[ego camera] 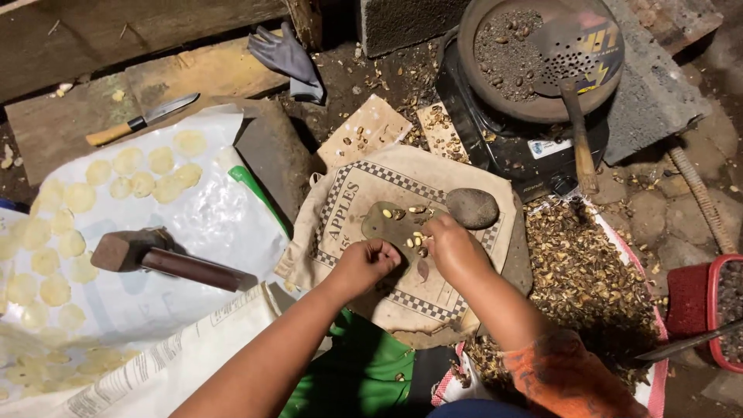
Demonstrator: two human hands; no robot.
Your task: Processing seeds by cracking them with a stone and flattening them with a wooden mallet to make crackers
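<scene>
Left hand (370, 262) curled closed, contents hidden. Right hand (449, 246) pinching among seeds (418, 240) on flat slab (383, 224); whether it holds one, unclear. Stone (472, 207) beside.

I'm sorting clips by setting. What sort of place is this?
Probably a home workshop for nut crackers, on the ground: a sand-filled roasting pan, flattened discs drying on plastic, and hands shelling kernels on a stone slab.
</scene>
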